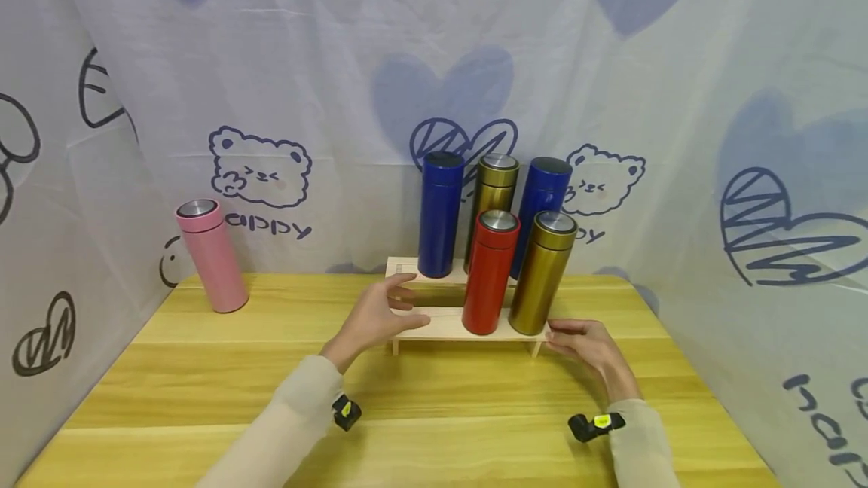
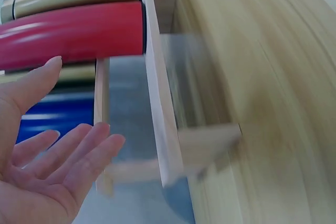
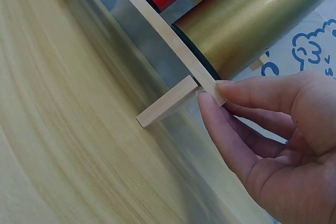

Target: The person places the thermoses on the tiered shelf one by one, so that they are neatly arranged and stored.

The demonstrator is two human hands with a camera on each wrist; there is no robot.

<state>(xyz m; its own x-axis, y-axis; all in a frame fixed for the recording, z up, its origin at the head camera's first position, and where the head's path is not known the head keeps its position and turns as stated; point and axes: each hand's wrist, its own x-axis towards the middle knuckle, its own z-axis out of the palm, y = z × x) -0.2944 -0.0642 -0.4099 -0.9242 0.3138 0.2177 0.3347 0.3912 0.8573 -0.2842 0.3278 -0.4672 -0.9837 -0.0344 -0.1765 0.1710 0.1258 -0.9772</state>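
A two-tier light wooden rack bears several upright thermos bottles. A red bottle and a gold bottle stand on the lower tier. Behind them, on the upper tier, are a blue bottle, another gold bottle and a second blue bottle. My right hand pinches the lower board's right end between thumb and fingers. At the rack's left end, my left hand is spread with thumb and fingers apart, and the left wrist view shows nothing held in it.
A pink thermos bottle stands alone at the back left of the wooden table. White cloth printed with hearts and bears hangs behind the table and along both sides.
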